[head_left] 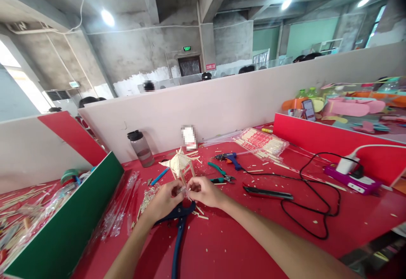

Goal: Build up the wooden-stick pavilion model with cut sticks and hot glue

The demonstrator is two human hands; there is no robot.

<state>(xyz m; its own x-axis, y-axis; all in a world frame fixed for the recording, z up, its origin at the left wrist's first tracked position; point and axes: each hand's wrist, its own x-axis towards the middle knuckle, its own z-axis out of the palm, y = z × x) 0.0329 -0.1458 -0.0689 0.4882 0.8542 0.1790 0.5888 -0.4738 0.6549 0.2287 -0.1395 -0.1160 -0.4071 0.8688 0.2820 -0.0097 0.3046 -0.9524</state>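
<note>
Both hands meet over the red table, just in front of a small pavilion model [179, 163] built from pale wooden sticks, with a pointed roof on thin legs. My left hand [168, 196] is closed, thumb and fingers pinched together. Close beside it, my right hand [203, 191] pinches too, its fingertips nearly touching the left ones. Whatever small thing lies between the fingertips is too hidden to name. Under the hands rests a dark blue hand cutter [179, 228], its handles partly covered by my left hand. Cut stick pieces [149, 198] lie heaped beyond my left wrist.
Right of the model lie green-handled pliers [223, 172], a blue glue gun [233, 160], a utility knife [268, 193] and bundled sticks [261, 141]. A black cable loops to a purple power strip [352, 180]. At left stand a bottle [141, 148] and a green divider [69, 215].
</note>
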